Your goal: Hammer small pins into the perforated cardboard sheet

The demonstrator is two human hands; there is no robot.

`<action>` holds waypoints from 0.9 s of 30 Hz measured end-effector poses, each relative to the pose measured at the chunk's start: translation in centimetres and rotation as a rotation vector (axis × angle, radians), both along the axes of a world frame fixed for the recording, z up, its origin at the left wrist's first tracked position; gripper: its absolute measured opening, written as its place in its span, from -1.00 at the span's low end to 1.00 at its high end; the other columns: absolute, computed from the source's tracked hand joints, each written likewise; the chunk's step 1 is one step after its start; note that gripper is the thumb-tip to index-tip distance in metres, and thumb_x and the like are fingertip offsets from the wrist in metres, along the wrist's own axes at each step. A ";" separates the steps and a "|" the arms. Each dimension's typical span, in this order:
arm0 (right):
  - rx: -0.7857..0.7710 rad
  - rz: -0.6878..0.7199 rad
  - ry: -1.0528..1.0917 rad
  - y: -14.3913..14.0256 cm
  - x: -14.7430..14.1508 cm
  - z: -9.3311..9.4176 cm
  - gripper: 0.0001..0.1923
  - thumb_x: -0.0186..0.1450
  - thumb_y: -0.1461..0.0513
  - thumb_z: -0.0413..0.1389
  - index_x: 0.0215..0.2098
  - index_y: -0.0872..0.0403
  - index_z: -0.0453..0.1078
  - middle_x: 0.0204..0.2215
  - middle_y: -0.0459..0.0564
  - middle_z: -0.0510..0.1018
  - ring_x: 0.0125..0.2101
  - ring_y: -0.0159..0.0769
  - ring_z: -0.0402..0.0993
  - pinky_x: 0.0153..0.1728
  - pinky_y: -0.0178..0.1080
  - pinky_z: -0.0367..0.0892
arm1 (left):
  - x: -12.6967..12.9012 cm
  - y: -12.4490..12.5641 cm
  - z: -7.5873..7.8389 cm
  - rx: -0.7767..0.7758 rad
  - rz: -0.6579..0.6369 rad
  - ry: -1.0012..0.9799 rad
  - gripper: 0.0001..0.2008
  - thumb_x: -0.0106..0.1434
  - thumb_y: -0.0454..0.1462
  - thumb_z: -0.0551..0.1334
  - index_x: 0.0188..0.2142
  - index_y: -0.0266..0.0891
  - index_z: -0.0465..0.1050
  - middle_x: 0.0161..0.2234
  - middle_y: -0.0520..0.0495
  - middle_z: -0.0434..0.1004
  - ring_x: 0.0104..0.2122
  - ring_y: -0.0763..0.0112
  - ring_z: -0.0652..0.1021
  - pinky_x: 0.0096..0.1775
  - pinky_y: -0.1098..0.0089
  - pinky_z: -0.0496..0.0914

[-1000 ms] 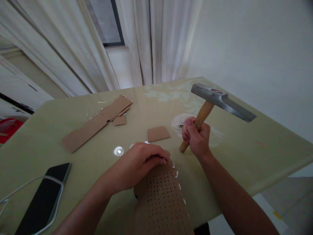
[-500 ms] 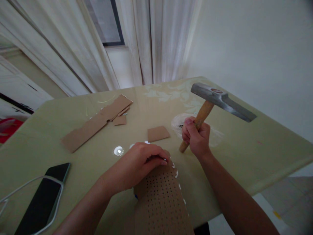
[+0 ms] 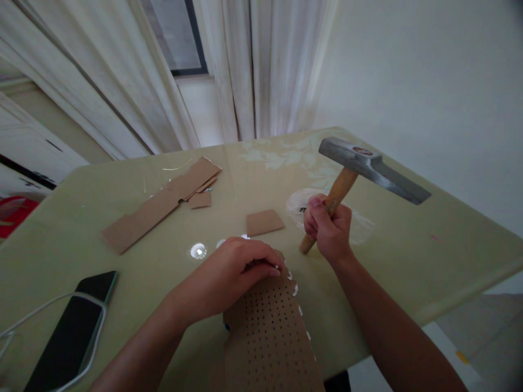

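Observation:
My right hand [image 3: 330, 231] is wrapped round the wooden handle of a hammer [image 3: 343, 185]. The steel head is raised above the table, its thin end pointing right. Thumb and forefinger of my left hand [image 3: 241, 269] pinch a small nail [image 3: 277, 267], of which only a pale tip shows. They rest at the far end of a brown cardboard piece [image 3: 273, 337] that carries rows of small dark dots. White bits line its ragged right edge. What lies under the cardboard is mostly hidden, apart from a speck of blue at its left side.
Behind my left hand lie a small cardboard scrap [image 3: 265, 222] and a long torn cardboard strip [image 3: 163, 207]. A crumpled clear plastic bag [image 3: 296, 201] is behind the hammer handle. At left, a white cable [image 3: 104, 321] crosses a dark phone [image 3: 69, 337].

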State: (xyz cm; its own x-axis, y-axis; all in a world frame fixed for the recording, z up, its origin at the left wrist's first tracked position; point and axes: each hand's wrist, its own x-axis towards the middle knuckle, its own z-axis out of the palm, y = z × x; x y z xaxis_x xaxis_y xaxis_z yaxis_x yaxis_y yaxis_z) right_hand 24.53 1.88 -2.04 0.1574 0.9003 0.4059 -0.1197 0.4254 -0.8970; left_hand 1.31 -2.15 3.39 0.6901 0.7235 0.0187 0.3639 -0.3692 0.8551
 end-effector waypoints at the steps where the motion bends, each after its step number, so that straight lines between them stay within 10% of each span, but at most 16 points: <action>1: 0.000 0.000 0.001 0.0 0.0 0.0 -0.38 0.48 -0.05 0.27 -0.59 0.02 0.16 -0.72 -0.27 0.14 -0.74 -0.55 0.04 -0.74 -0.36 -0.04 | 0.0 0.0 0.0 0.000 0.000 0.000 -0.82 0.51 -0.32 0.28 -0.11 -0.08 0.70 -0.14 0.11 0.78 -0.13 0.43 0.70 0.00 0.44 0.46; 27: 0.000 -0.006 -0.021 -0.2 -0.1 0.3 -0.37 0.47 -0.07 0.26 -0.60 0.01 0.17 -0.72 -0.26 0.15 -0.74 -0.54 0.05 -0.74 -0.34 -0.04 | 0.2 0.0 0.1 0.004 -0.002 0.015 -0.83 0.51 -0.30 0.28 -0.13 -0.09 0.70 -0.14 0.07 0.78 -0.12 0.38 0.69 0.01 0.40 0.48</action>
State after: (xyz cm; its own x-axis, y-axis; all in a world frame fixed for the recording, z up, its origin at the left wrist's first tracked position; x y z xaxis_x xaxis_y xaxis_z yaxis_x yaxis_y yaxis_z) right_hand 24.41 1.65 -1.75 0.1546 0.8991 0.4096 -0.0983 0.4265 -0.8991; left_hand 1.50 -2.15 3.50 0.6921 0.7218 0.0106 0.3762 -0.3732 0.8481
